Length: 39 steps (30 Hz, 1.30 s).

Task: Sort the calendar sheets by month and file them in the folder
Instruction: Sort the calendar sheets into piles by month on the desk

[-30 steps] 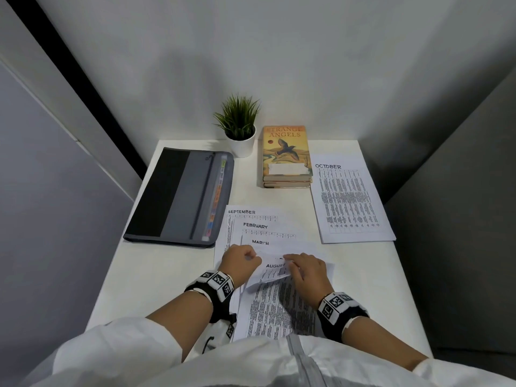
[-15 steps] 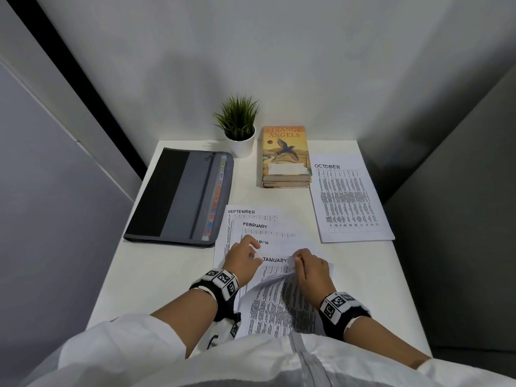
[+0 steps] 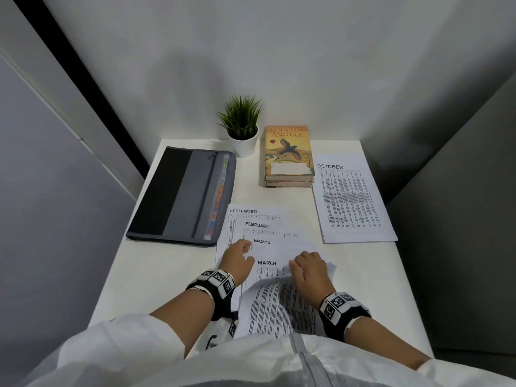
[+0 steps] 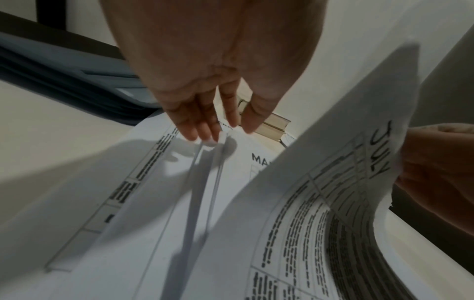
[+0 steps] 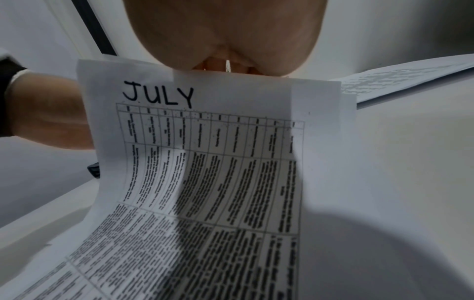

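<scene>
A fanned pile of calendar sheets (image 3: 265,236) lies mid-table, showing the headers SEPTEMBER, FEBRUARY and MARCH twice. My left hand (image 3: 237,258) has straight fingers (image 4: 202,130) touching the left edges of the fanned sheets. My right hand (image 3: 307,269) pinches the top edge of the bowed near sheets (image 3: 273,308). The one facing the wrist camera reads JULY (image 5: 205,162); it also shows curled up in the left wrist view (image 4: 333,182). The grey-and-black folder (image 3: 181,194) lies closed at the left. An OCTOBER sheet (image 3: 351,199) lies apart on the right.
A potted plant (image 3: 243,127) and a stack of books (image 3: 289,155) stand at the back of the white table (image 3: 156,275). Grey walls close in on both sides. My white sleeves cover the near table edge.
The header exposed between my hands went from AUGUST to JANUARY to MARCH as sheets were passed up onto the fan. My left hand shifted slightly away and left.
</scene>
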Motion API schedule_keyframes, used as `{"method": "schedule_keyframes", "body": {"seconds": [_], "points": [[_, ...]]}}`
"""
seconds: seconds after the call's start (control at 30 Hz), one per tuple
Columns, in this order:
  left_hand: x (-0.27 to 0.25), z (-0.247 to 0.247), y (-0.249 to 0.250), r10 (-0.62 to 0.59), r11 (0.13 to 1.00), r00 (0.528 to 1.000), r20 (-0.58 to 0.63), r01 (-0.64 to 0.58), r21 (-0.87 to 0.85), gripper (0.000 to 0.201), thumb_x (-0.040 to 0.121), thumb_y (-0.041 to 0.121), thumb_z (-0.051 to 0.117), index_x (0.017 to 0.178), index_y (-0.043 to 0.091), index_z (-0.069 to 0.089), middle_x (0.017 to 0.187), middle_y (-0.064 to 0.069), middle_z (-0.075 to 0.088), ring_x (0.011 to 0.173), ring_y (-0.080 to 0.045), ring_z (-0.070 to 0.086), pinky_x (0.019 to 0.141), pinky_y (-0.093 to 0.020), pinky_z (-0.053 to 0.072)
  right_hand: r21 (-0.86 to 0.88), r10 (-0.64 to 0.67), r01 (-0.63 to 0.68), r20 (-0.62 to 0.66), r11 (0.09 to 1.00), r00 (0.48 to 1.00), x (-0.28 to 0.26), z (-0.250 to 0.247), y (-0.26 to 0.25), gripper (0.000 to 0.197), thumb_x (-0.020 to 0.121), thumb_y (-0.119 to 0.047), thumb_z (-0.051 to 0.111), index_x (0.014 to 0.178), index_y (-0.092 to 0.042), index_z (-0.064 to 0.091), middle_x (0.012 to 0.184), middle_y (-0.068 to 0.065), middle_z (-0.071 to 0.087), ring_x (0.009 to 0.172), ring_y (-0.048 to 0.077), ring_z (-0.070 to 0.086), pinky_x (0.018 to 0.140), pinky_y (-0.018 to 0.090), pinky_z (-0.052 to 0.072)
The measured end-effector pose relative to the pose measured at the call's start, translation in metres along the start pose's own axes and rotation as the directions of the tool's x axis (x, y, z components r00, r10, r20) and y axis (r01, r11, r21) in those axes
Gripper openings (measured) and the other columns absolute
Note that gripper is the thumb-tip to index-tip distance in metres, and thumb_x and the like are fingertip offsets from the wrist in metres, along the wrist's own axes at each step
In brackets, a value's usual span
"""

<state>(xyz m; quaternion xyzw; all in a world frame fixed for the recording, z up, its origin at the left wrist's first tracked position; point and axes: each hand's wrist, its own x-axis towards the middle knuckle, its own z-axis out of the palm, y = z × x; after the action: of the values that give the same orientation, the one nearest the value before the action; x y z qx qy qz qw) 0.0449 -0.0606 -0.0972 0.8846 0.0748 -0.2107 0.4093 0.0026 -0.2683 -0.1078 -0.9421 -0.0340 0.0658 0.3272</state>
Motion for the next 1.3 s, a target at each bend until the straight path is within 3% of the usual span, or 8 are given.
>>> {"method": "schedule_keyframes", "body": {"seconds": [0.13,0.3,0.4,0.57,0.7,0.9,1.1,1.3], "points": [[0.0015,0.0020,-0.0035,-0.101,0.994,0.993,0.066,0.103,-0.024,0.043,0.090,0.016,0.058,0.132,0.013,0.047,0.130,-0.010,0.053,0.117,-0.022,0.052,0.091,-0.027,0.040,0.106,0.022,-0.026,0.037,0.994,0.999,-0.0005,-0.0008,-0.0040,0.032,0.098,-0.018,0.042,0.068,-0.028,0.045,0.066,-0.011,0.047,0.074,0.017,0.044,0.071,0.032,0.031],[0.0011,0.0008,-0.0021,-0.062,0.998,0.988,0.139,0.057,0.037,0.040,0.097,0.023,0.051,0.133,0.004,0.051,0.103,-0.011,0.062,0.095,-0.024,0.059,0.083,-0.031,0.042,0.101,0.025,-0.035,0.096,0.994,0.995,0.0008,0.0004,-0.0043,0.040,0.092,-0.026,0.031,0.120,-0.027,0.060,0.083,-0.017,0.051,0.089,0.011,0.044,0.087,0.029,0.027],[0.0023,0.0004,-0.0031,-0.055,0.992,0.987,0.151,0.037,0.117,0.010,0.098,0.026,0.051,0.089,0.026,0.056,0.083,0.008,0.048,0.091,-0.019,0.046,0.079,-0.024,0.034,0.008,0.020,-0.021,0.134,1.000,0.991,0.0030,0.0028,-0.0016,0.038,0.097,-0.015,0.038,0.128,-0.024,0.059,0.092,-0.010,0.053,0.099,0.017,0.047,0.092,0.030,0.027],[0.0034,0.0022,-0.0047,-0.061,0.990,0.988,0.143,0.042,0.132,0.053,0.093,0.033,0.062,0.136,0.005,0.051,0.136,-0.008,0.054,0.124,-0.023,0.051,0.104,-0.028,0.037,-0.007,0.007,-0.006,0.116,1.000,0.993,-0.0010,0.0018,-0.0006,0.031,0.098,-0.019,0.040,0.119,-0.023,0.064,0.093,-0.010,0.054,0.100,0.018,0.047,0.089,0.029,0.026],[0.0035,0.0051,-0.0029,-0.067,0.993,0.990,0.126,0.053,0.108,0.066,0.092,0.043,0.059,0.144,0.007,0.039,0.147,-0.009,0.043,0.133,-0.024,0.043,0.106,-0.031,0.033,0.005,0.000,-0.001,0.062,1.000,0.998,-0.0035,-0.0027,0.0012,0.023,0.096,-0.021,0.046,0.092,-0.019,0.069,0.091,-0.004,0.056,0.092,0.017,0.045,0.086,0.032,0.032],[0.0032,0.0020,-0.0004,-0.057,0.998,0.990,0.132,0.051,0.048,0.032,0.098,0.024,0.049,0.124,0.007,0.054,0.108,-0.005,0.058,0.103,-0.023,0.053,0.084,-0.024,0.037,0.096,0.011,-0.015,0.037,0.995,0.999,-0.0031,-0.0065,-0.0023,0.018,0.092,-0.016,0.049,0.076,-0.024,0.054,0.077,-0.006,0.055,0.079,0.018,0.050,0.076,0.034,0.041],[-0.0006,0.0029,0.0003,-0.001,0.999,0.995,0.102,-0.003,0.044,0.031,0.090,0.016,0.065,0.064,0.017,0.048,0.060,0.004,0.040,0.051,-0.007,0.038,0.053,-0.020,0.034,0.083,0.048,-0.057,0.105,0.995,0.993,-0.0039,-0.0021,-0.0007,0.032,0.093,-0.017,0.045,0.119,-0.027,0.060,0.090,-0.011,0.056,0.097,0.014,0.046,0.095,0.027,0.028],[-0.0046,0.0025,0.0039,-0.022,1.000,0.989,0.147,0.022,0.001,0.023,0.089,0.032,0.068,0.087,0.013,0.055,0.081,-0.008,0.053,0.071,-0.019,0.049,0.066,-0.029,0.037,0.048,0.014,-0.017,0.068,0.999,0.998,-0.0041,-0.0056,0.0003,0.016,0.091,-0.016,0.051,0.094,-0.017,0.066,0.091,-0.004,0.054,0.091,0.014,0.046,0.088,0.031,0.035]]}}
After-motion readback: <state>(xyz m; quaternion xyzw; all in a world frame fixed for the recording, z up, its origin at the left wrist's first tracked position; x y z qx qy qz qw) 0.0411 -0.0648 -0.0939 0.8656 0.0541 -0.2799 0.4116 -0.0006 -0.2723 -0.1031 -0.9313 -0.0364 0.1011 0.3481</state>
